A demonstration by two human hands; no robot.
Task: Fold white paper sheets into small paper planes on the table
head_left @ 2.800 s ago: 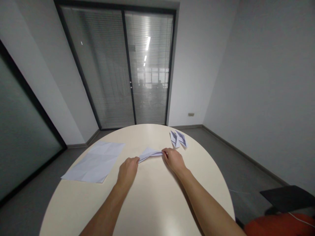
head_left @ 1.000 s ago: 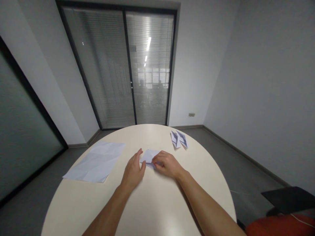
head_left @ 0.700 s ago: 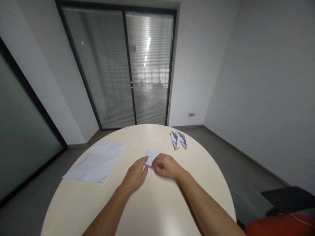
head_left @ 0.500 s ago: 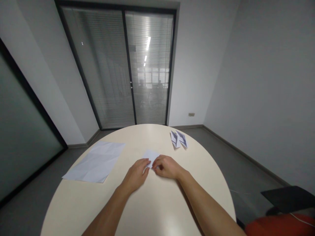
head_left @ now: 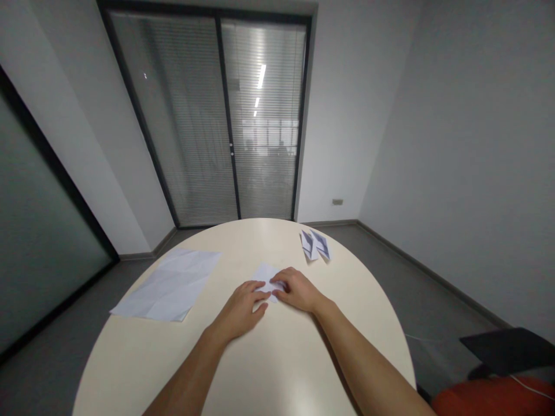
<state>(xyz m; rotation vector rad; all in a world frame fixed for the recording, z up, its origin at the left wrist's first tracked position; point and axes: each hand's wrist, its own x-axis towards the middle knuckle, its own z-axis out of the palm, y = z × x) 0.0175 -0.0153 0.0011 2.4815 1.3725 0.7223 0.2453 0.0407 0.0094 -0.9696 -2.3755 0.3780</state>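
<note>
A small folded white paper [head_left: 265, 271] lies flat on the round cream table [head_left: 243, 370], between my hands. My left hand [head_left: 244, 309] rests at its left edge, fingers apart, with fingertips on the paper. At the right side of the same sheet is my right hand [head_left: 298, 290], its thumb and fingers curved over the edge with a gap between them. Part of the paper is hidden under the fingers of both hands.
Large white sheets [head_left: 173, 284] lie on the table's left side. Two folded paper pieces [head_left: 315, 245] stand near the far right edge. A red seat [head_left: 494, 398] and a dark flat panel [head_left: 511, 349] are at the lower right, beyond the table.
My right hand has shifted slightly up and its thumb and fingers have spread. The left hand's fingers have opened wider, and the thumb has moved a little down and right.
</note>
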